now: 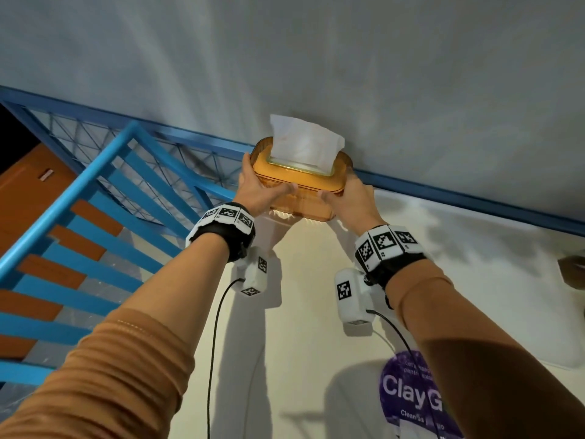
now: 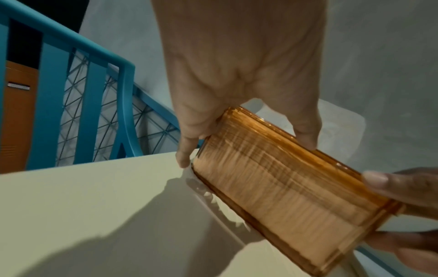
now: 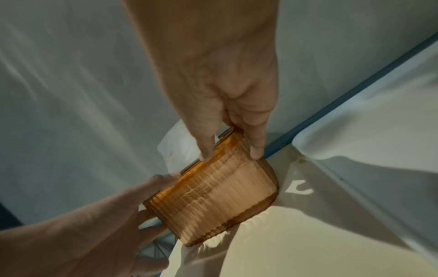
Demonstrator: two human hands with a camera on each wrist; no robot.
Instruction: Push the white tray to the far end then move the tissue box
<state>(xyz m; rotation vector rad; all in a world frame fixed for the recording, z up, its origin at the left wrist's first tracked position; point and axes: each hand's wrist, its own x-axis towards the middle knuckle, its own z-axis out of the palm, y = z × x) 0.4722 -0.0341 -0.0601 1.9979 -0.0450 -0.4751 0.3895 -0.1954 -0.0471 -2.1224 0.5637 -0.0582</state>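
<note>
Dim, warm light falls from behind and above, throwing hard arm shadows across the cream tabletop. Both wrist views smear with motion blur; wide-angle bending curves the head view's edges.

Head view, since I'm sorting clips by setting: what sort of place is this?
Probably a home, maybe a landing by stairs. A cream table stands against a plain grey wall, a blue railing runs beside it, and both hands hold an amber tissue box near the table's far corner.

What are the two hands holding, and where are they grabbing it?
The orange tissue box. The left hand grips its left end, the right hand its right end.
</note>
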